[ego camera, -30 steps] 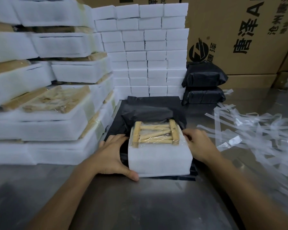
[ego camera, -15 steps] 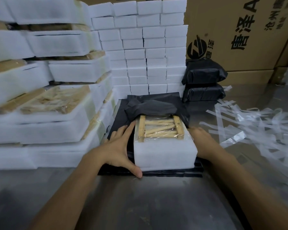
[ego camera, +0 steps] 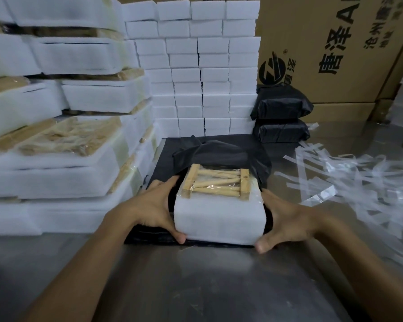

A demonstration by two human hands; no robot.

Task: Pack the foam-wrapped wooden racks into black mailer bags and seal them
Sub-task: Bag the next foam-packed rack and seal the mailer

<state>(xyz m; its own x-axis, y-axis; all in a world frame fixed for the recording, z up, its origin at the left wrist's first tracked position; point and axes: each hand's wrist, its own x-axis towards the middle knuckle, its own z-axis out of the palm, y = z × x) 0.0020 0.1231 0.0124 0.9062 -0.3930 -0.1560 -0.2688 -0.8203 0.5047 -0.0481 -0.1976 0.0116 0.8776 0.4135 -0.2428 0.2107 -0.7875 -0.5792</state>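
A foam-wrapped wooden rack point(ego camera: 219, 214) lies on a pile of flat black mailer bags point(ego camera: 165, 156), its far end pushed into the open mouth of the top black bag point(ego camera: 221, 154). Wooden rods show under clear film on its top. My left hand point(ego camera: 151, 205) grips the rack's left side, thumb under the near corner. On the right side my right hand point(ego camera: 286, 219) grips it the same way, thumb at the near right corner.
Tall stacks of foam-wrapped racks point(ego camera: 63, 135) fill the left. White foam blocks point(ego camera: 203, 73) are stacked behind. Two sealed black parcels point(ego camera: 280, 117) sit at the back right before cardboard boxes point(ego camera: 335, 43). Peeled clear strips point(ego camera: 349, 180) litter the metal table point(ego camera: 196, 287) on the right.
The rack has slid farther into the top bag's mouth. My left hand shifted from lying flat beside it to clasping its side, and my right thumb came to the near corner.
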